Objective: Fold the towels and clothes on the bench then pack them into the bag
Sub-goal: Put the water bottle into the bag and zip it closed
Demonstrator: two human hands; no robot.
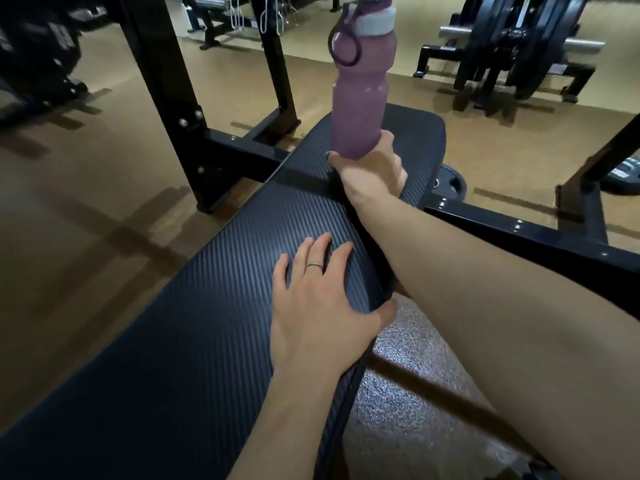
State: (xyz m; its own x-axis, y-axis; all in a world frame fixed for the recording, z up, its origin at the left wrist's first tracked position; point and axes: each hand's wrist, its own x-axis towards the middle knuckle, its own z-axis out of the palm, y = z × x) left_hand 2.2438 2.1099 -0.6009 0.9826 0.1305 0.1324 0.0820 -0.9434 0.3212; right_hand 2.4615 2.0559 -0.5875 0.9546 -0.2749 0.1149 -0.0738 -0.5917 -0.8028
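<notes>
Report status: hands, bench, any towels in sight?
Right hand grips purple bottle upright. Left hand flat on bench. No towels, clothes or bag visible.

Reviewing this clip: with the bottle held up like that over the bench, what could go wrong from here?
1. The right hand grips the purple bottle only at its base, so the tall body could tip or slip out.
2. If it falls, it could hit the bench or the left hand resting flat on the pad.
3. No towels, clothes or bag are in view, so the packing may stall.

bottle [362, 98] purple, pale lid band – bench [194, 323] black, diagonal ribbing
</notes>
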